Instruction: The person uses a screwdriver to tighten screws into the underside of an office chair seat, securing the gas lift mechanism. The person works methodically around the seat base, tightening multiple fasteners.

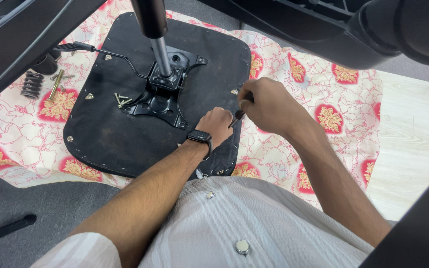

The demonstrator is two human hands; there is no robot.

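White ribbed cloth with round buttons (242, 246) covers the person's lap at the lower edge. Both forearms reach forward to an upturned black chair seat base (105, 134) lying on a floral cloth (323, 119). Right hand (270, 105) is closed around a dark-handled tool (238, 117), tip at the seat's right edge; left hand (216, 127), wearing a wristwatch (199, 136), is curled just beside it on the seat. Centre: black mounting plate (161, 99) with gas cylinder (161, 49) and lever (100, 50); loose screws (122, 100) lie alongside. Far left: a coil spring (32, 83) and a bolt (55, 84).
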